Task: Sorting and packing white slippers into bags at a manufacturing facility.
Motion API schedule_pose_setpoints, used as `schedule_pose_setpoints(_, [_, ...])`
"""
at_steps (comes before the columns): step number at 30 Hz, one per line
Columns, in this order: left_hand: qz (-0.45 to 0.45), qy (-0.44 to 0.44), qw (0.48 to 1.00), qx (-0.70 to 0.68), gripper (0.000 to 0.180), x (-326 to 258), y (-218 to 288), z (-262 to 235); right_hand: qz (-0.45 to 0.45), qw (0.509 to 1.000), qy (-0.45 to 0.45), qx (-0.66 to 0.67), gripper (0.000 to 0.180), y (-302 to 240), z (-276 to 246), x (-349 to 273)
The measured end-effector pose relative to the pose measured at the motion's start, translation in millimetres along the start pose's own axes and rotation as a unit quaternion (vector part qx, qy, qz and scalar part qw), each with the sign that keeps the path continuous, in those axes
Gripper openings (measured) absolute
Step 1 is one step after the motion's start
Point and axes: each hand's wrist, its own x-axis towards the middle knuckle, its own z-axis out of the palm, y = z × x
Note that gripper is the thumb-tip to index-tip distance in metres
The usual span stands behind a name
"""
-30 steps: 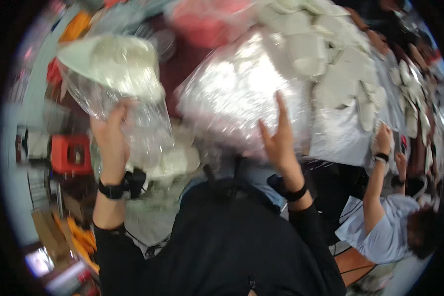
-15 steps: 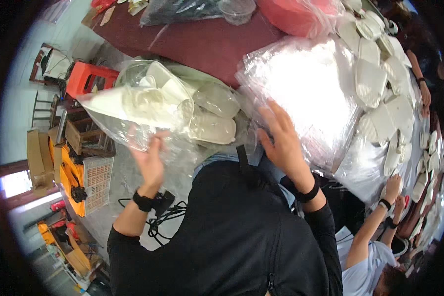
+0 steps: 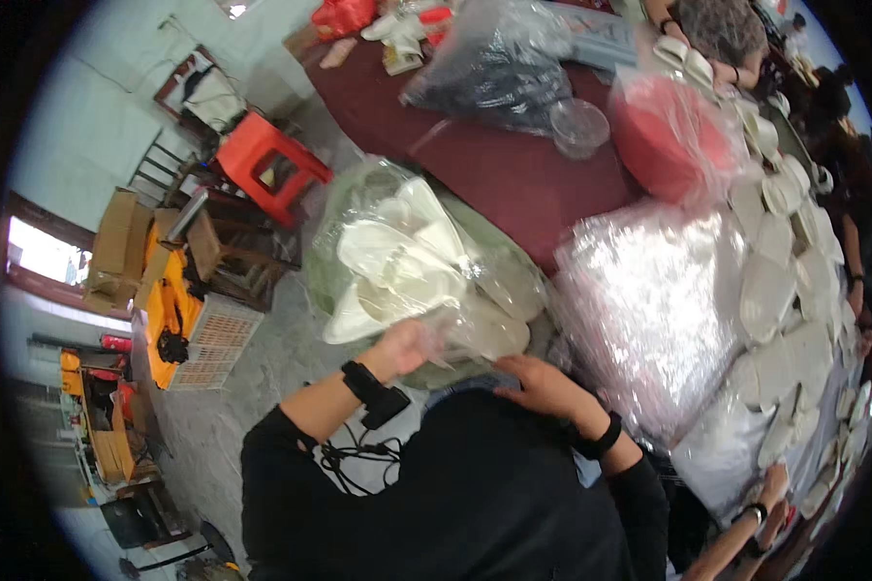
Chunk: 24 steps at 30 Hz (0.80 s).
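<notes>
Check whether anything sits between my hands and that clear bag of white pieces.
Nothing visible does. The left hand already grips the clear plastic bag of white pieces from below, and the right hand rests at its lower edge, against the plastic.

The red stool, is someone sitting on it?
No, the red stool stands on the floor beside the dark red table with nobody on its seat.

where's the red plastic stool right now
In the head view the red stool stands on the floor at upper left, beside the near corner of the dark red table and up-left of the clear bag of white pieces.
</notes>
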Motion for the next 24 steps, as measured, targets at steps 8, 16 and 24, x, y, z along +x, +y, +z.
schedule_pose_setpoints(8, [-0.128,0.037,0.951,0.28,0.032,22.5,19.5,46.6,0.029,0.981,-0.135,-0.138,0.049,-4.7,39.6,47.1])
schedule_pose_setpoints(16, [-0.223,0.096,0.898,0.366,0.047,33.5,-7.0,9.9,-0.02,0.957,-0.143,-0.25,0.014,17.8,67.3,49.1])
schedule_pose_setpoints(24, [-0.187,0.028,0.761,0.62,0.053,26.7,-26.4,-5.0,-0.053,0.978,-0.138,-0.144,0.027,17.1,63.8,48.5])
